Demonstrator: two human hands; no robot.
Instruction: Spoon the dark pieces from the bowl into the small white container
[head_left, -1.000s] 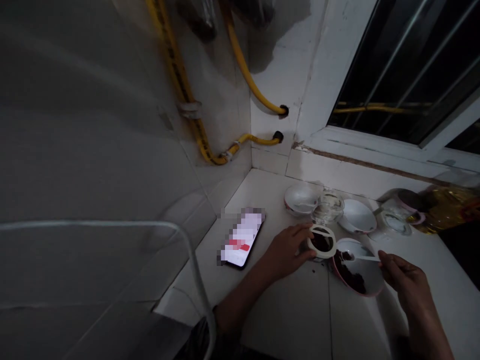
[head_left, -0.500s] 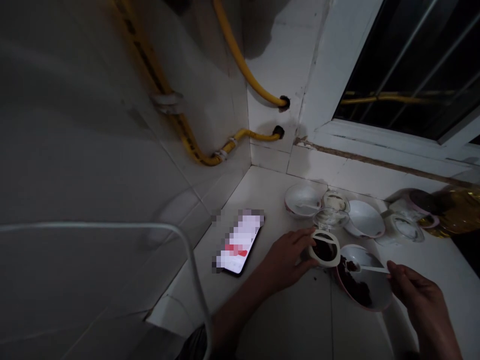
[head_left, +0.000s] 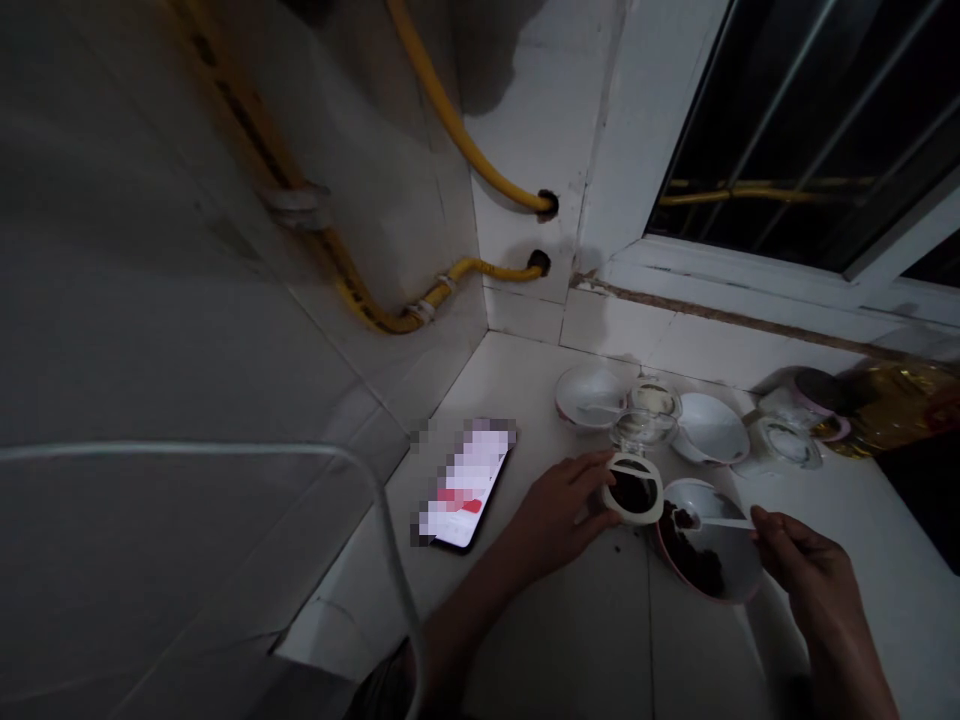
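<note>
My left hand (head_left: 566,505) grips a small white-rimmed jar (head_left: 634,490) that has dark contents and a clear lid (head_left: 643,428) tipped open behind it. Just right of the jar stands a white bowl (head_left: 739,565) with a dark red, crumbly substance (head_left: 694,560) along its left side. My right hand (head_left: 806,560) pinches the handle of a small white spoon (head_left: 724,522), whose head is over the left part of that bowl.
Behind are two white bowls (head_left: 589,395) (head_left: 711,428), a jar of pale powder (head_left: 654,398), another jar (head_left: 784,443) and an oil bottle (head_left: 900,400). A lit phone (head_left: 469,485) lies left. A pale cable (head_left: 382,510) crosses the foreground.
The whole view has shifted, so the scene sits slightly further left. Both hands keep their holds on the jar and the spoon, and the spoon's head remains over the bowl.
</note>
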